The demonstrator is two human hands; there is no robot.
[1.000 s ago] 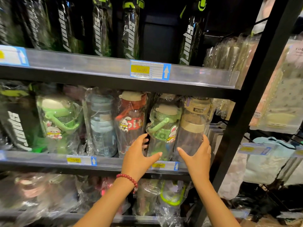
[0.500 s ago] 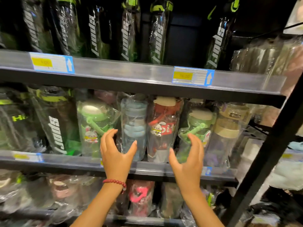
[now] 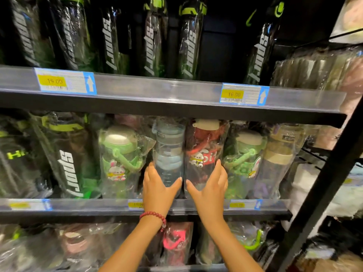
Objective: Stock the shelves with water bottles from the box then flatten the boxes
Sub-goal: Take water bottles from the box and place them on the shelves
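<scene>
Bottles fill 3 shelf levels in front of us, all wrapped in clear plastic bags. We've both hands up at the middle shelf point(image 3: 117, 208). Our left hand point(image 3: 157, 190), w/ a red bead bracelet point(image 3: 154, 216) on the wrist, is spread wide round the lower part of the blue bottle point(image 3: 169, 152): thumb across its front, fingers at its left side, touching the wrap. Our right hand point(image 3: 211, 190) is spread the same way on the red bottle point(image 3: 204, 154) just beside it, thumb at the left, fingers up the right side. Neither hand is closed tight; both bottles stand on the shelf.

Counting that middle row, front only: 2 black sport bottles at far left, 2 green bunny bottles, the left one point(image 3: 120, 158) and the right one point(image 3: 244, 161), 1 blue, 1 red, and 1 beige-capped bottle point(image 3: 279, 160) at the right end. More sit behind but we can't count them.

Top shelf point(image 3: 176, 93): approx 6 tall black bottles w/ green caps showing. 2 price tags on its rail, one reading 19.00 point(image 3: 64, 81), one 16.00 point(image 3: 243, 94). Middle rail has 3 yellow tags, blurred. Bottom level: a pink-handled bottle point(image 3: 175, 240) and others, too blurred to count. No box in view.
</scene>
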